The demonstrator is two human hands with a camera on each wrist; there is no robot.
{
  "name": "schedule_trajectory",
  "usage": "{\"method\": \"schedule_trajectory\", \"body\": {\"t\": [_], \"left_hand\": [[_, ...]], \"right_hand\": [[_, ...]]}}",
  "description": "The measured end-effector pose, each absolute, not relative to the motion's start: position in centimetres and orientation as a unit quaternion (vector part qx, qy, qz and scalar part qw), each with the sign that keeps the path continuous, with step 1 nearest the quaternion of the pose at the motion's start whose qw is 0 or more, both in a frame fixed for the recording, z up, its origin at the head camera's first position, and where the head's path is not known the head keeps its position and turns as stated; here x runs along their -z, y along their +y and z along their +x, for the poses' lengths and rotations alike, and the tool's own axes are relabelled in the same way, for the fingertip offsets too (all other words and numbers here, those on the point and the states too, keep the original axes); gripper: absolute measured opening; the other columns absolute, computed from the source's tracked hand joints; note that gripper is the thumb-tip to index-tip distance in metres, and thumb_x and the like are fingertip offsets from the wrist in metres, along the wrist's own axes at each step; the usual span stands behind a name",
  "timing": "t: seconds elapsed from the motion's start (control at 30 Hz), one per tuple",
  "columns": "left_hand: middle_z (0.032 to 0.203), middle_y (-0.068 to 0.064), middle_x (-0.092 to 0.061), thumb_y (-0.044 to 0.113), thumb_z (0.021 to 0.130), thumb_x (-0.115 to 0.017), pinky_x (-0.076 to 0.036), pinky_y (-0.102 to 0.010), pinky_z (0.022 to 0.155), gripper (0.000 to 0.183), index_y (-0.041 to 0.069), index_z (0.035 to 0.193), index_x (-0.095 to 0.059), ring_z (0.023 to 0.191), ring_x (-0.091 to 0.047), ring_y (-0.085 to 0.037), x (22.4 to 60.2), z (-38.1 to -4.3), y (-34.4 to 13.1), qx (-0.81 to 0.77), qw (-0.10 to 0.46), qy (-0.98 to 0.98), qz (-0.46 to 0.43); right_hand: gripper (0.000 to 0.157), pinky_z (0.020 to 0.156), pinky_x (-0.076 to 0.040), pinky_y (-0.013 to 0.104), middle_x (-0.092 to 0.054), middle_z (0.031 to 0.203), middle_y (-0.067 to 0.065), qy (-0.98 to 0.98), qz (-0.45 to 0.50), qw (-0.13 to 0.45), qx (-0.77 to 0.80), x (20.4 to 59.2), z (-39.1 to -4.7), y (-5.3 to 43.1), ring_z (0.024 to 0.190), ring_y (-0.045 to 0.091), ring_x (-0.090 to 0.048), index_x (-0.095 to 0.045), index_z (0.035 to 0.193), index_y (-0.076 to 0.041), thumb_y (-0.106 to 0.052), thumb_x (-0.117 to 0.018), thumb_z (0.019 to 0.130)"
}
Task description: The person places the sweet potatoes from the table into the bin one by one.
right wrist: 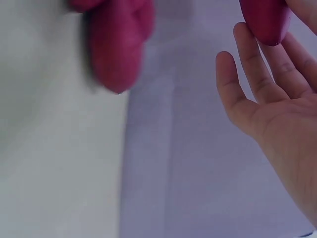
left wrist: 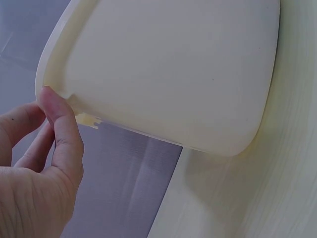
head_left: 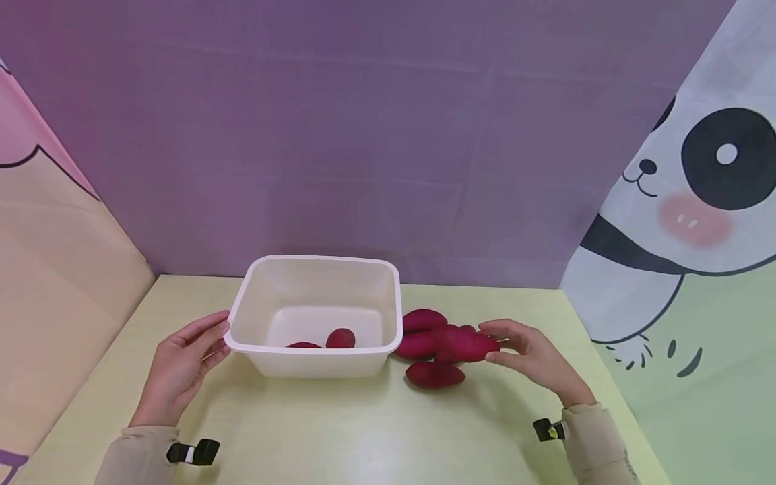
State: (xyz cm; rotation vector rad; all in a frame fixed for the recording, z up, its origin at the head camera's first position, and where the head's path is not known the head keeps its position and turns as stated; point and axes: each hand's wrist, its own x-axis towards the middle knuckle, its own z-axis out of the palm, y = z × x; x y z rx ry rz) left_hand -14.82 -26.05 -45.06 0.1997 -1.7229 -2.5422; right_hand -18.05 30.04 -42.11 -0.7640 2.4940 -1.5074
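My left hand (head_left: pixel 182 367) pinches the rim of a white plastic bin (head_left: pixel 315 367) at its left corner, as the left wrist view also shows. Two red-purple sweet potatoes (head_left: pixel 341 338) lie inside the bin, partly hidden by its front wall. To the bin's right, my right hand (head_left: pixel 536 357) holds a sweet potato (right wrist: pixel 267 20) by its end, between thumb and fingertips. In the head view this one overlaps a small pile of sweet potatoes (head_left: pixel 424 320); the right wrist view shows it apart from them.
One sweet potato (head_left: pixel 434 375) lies at the front of the pile, nearest me. The pale wooden table (head_left: pixel 339 438) ends at a purple cloth backdrop (head_left: pixel 364 148). Printed cloths hang at both sides, with a panda (head_left: pixel 697 188) on the right one.
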Motion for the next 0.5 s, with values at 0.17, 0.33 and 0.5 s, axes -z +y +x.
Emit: {"method": "schedule_trajectory", "body": {"t": [0.17, 0.33, 0.5], "left_hand": [[0.103, 0.002, -0.072, 0.007, 0.092, -0.073, -0.059, -0.023, 0.075, 0.023, 0.011, 0.115, -0.077, 0.083, -0.068, -0.013, 45.2, -14.7, -26.0, 0.828, 0.031, -0.556, 0.061], [0.103, 0.001, -0.073, 0.005, 0.093, -0.072, -0.059, -0.023, 0.074, 0.023, 0.011, 0.114, -0.077, 0.082, -0.069, -0.013, 45.2, -14.7, -26.0, 0.832, 0.033, -0.551, 0.056], [0.104, 0.001, -0.073, 0.004, 0.093, -0.071, -0.059, -0.023, 0.074, 0.023, 0.01, 0.115, -0.076, 0.083, -0.069, -0.013, 45.3, -14.7, -26.0, 0.835, 0.033, -0.547, 0.047]], "right_hand": [[0.045, 0.098, -0.051, 0.036, -0.064, 0.127, 0.0, 0.836, -0.271, 0.049, 0.475, 39.0, -19.7, 28.4, 0.113, 0.022, -0.062, -0.061, 0.134, -0.015, -0.011, -0.075, 0.092], [0.047, 0.097, -0.051, 0.033, -0.063, 0.129, 0.0, 0.837, -0.286, 0.039, 0.464, 36.6, -21.8, 26.0, 0.113, 0.021, -0.062, -0.06, 0.135, -0.01, -0.013, -0.076, 0.091], [0.045, 0.097, -0.052, 0.038, -0.063, 0.129, 0.001, 0.832, -0.295, 0.034, 0.469, 34.9, -23.8, 22.8, 0.113, 0.021, -0.061, -0.062, 0.134, -0.012, -0.015, -0.076, 0.092]]}}
